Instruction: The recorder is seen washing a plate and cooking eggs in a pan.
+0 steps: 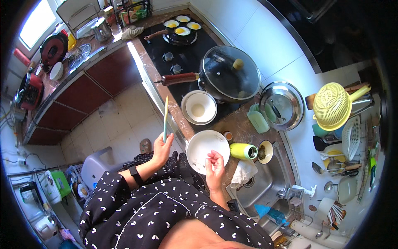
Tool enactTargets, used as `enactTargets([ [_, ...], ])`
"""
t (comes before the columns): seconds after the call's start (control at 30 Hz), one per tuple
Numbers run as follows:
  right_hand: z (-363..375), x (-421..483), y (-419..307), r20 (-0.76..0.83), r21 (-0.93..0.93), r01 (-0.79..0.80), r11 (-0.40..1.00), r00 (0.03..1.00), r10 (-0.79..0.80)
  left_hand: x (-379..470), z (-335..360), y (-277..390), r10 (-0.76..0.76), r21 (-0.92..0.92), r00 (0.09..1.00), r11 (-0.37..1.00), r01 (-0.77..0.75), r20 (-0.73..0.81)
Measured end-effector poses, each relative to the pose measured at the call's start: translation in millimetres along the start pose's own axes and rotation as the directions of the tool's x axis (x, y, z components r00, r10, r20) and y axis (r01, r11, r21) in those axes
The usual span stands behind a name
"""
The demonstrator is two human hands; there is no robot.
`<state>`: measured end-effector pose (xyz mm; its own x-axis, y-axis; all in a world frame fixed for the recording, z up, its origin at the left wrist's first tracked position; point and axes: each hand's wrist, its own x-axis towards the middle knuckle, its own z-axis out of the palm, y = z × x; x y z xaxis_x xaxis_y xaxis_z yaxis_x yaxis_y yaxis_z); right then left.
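Note:
My left hand [161, 150] grips the pale green handle of a slim knife [166, 116], whose yellow blade points up. My right hand [215, 169], palm up with fingers loosely bent, is over a white bowl [200, 141] at the counter edge; nothing plain shows in it. Beyond stand nested white bowls [200, 104] with a little pale liquid. Right of the white bowl lie a yellow-green flask [241, 151] without a lid and a small bowl [266, 152] with dark matter. On the hob, a four-cup pan [176, 27] holds eggs, and a wok has a glass lid [230, 71].
A steel sink [264, 186] lies at the right, with a white cloth [244, 173] over its near edge. A steel lid [281, 105] leans against the tiled wall behind a green container [258, 121]. The wok's handle [180, 79] reaches to the counter edge. A lilac plastic chair [98, 165] stands at left.

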<state>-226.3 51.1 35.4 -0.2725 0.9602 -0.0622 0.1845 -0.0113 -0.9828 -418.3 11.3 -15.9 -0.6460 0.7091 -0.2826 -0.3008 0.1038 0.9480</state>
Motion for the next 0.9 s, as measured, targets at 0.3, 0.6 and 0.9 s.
enactTargets([
  [0.3,137.2,0.7,-52.1,0.240,0.052,-0.193,0.980,0.955,0.176,73.4,-106.5,42.5,-0.091,0.102,0.978,0.992,0.073,0.187],
  [0.6,301.9,79.3,-63.2,0.157,0.167,-0.159,0.973,0.979,0.133,151.5,-179.2,146.9,-0.035,0.256,0.862,0.960,-0.111,0.506],
  [0.9,365.9,136.8,-74.0,0.065,0.344,-0.138,0.929,0.990,0.123,212.8,-182.5,154.3,-0.038,0.287,0.764,0.938,-0.195,0.644],
])
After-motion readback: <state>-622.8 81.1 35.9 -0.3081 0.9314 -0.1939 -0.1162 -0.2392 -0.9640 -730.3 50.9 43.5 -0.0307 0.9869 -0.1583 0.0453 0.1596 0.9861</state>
